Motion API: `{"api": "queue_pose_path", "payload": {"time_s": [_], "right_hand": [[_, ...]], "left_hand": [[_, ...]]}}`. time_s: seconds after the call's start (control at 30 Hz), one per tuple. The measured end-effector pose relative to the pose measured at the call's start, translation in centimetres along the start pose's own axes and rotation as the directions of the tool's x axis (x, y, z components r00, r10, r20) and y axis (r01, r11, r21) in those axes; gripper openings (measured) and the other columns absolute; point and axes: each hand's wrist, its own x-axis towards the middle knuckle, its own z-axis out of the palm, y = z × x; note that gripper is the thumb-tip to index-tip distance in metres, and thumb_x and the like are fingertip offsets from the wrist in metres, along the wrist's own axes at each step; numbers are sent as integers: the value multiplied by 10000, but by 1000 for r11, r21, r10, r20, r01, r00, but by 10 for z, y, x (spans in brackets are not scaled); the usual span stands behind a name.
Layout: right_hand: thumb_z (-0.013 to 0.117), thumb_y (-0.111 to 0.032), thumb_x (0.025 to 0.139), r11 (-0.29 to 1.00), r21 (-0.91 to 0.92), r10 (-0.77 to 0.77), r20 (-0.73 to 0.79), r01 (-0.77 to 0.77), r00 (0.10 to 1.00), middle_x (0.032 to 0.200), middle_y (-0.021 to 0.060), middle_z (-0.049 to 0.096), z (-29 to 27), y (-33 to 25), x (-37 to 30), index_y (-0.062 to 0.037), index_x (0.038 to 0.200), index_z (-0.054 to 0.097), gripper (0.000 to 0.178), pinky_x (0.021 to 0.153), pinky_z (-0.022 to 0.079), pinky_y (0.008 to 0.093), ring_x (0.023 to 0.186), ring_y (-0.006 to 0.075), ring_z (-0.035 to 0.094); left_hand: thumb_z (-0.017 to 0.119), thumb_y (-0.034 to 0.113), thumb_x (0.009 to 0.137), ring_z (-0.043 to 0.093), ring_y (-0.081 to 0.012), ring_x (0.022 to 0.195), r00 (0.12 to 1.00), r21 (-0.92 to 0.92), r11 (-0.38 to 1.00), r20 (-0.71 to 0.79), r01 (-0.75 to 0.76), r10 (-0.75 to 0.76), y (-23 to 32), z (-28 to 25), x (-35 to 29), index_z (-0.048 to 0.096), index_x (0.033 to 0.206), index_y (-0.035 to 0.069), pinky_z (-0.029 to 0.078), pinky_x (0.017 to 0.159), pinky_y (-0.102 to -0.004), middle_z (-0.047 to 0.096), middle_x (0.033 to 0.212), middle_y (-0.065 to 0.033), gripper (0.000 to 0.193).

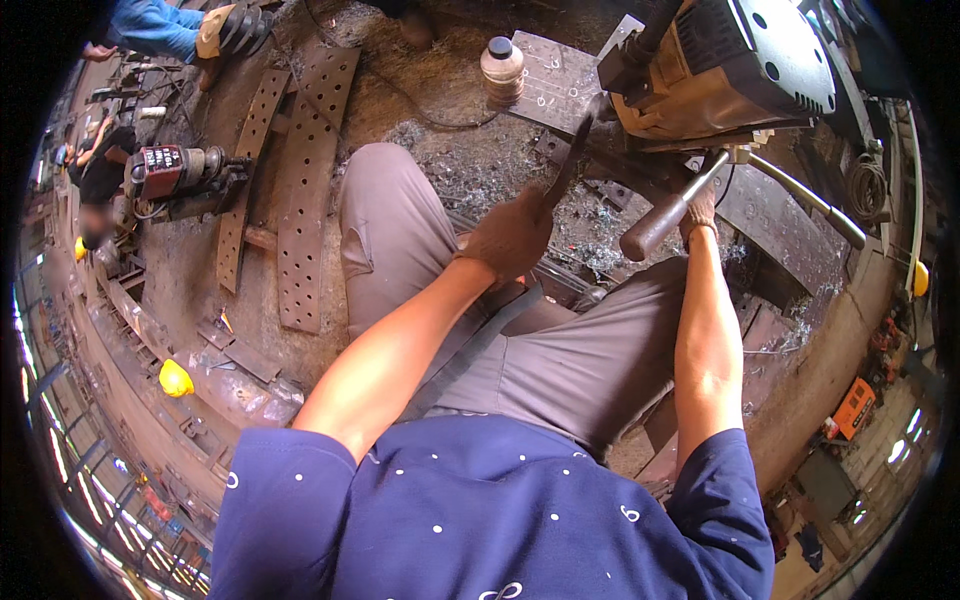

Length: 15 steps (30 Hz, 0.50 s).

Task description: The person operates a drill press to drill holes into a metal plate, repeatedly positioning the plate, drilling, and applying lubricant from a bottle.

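My left hand (510,240) is closed around a dark, narrow flat bar (571,160), which slants up and away toward the base of a large drilling machine (715,75). The bar's exact kind does not show. On the right, my right hand (702,212) reaches in under the machine, behind its feed handle (668,217), and its fingers are hidden. A second handle arm (810,200) sticks out to the right. Below the machine lies a steel plate (770,225). Metal shavings (600,245) are scattered between my knees and the machine.
A capped bottle (502,75) stands beside a chalk-marked plate (560,75). Two long drilled plates (312,200) lie to the left, near another drilling machine (175,172). A cable (425,115) crosses the floor. Another person's leg (160,30) shows at the upper left.
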Motion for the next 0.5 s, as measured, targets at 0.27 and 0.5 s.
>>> {"api": "queue_pose_path", "payload": {"time_s": [0.27,0.5], "right_hand": [[1023,-389,740,999,39,20,27,-21,999,1595,216,620,9,30,14,-49,1700,294,1253,1225,481,402,1451,329,622],[975,-358,802,990,26,-140,-7,141,990,1539,209,665,8,9,5,-55,1628,448,1025,1179,509,406,1393,332,664]], "left_hand": [[677,175,952,780,-475,1028,939,380,914,344,-141,2,8,-19,-16,757,1087,-73,641,880,-545,770,1055,-304,293],[644,172,990,782,-495,984,991,358,925,78,-127,106,5,-29,-34,672,1242,-91,644,838,-554,751,1064,-290,366]]}}
